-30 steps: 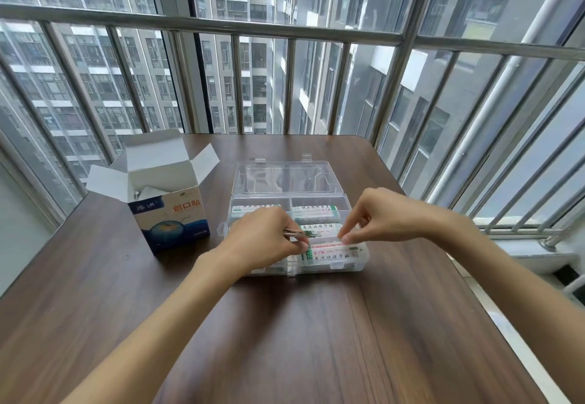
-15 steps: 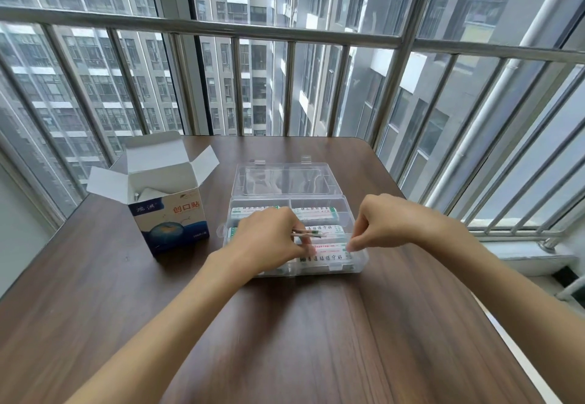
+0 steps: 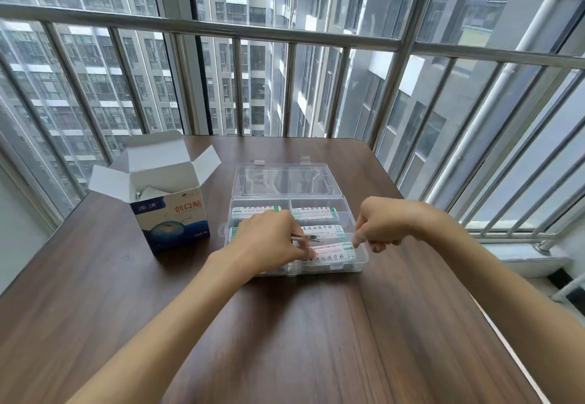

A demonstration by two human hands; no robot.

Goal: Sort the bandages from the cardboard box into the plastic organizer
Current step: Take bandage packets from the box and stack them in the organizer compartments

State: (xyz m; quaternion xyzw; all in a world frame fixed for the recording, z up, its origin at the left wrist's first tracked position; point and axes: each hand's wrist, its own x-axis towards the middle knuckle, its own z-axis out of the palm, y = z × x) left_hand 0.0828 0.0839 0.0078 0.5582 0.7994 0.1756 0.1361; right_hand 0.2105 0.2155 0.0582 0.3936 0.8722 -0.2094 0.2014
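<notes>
Since the earlier frames the right hand [image 3: 384, 226] has been drawn back from the middle of the plastic organizer [image 3: 364, 256] to its right edge, its fingers now curled and its thumb tip set on the rim; nothing is seen pinched in it. A thin stack of bandages [image 3: 306, 238] is gripped in the left hand [image 3: 269, 243], held over the near compartments much as before. Filled rows of bandages are seen in the far and near compartments. More strips are left in the open cardboard box [image 3: 172, 210], standing to the left on the table [image 3: 285, 340]. If the stack is released while tilted, strips could be fanned across a divider or spilled onto neighbouring rows.
</notes>
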